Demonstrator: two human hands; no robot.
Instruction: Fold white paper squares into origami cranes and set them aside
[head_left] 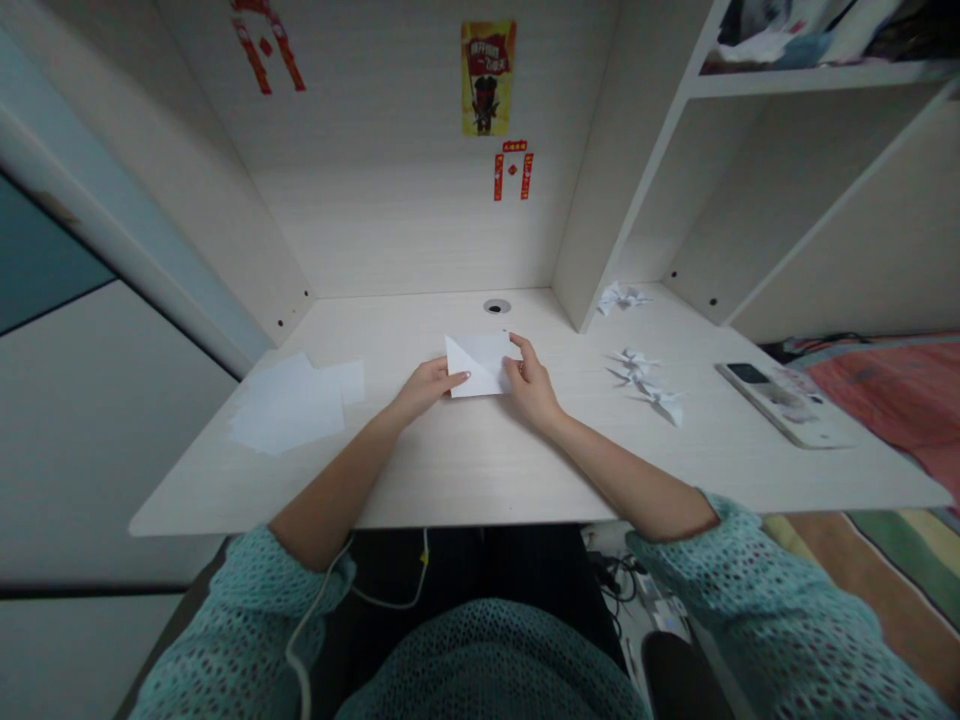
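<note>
A white sheet of paper (480, 362) lies partly folded on the pale desk (480, 460), with one diagonal crease showing. My left hand (426, 386) presses the sheet's lower left edge, fingers together and pointing right. My right hand (531, 382) pinches the sheet's right edge, thumb and fingers closed on it. Both forearms reach forward from teal knitted sleeves.
Loose white sheets (294, 404) lie at the left of the desk. Folded paper cranes (646, 380) sit to the right, one more crane (619, 297) by the shelf divider. A phone (784, 402) lies at the far right. A cable hole (496, 306) is behind the paper.
</note>
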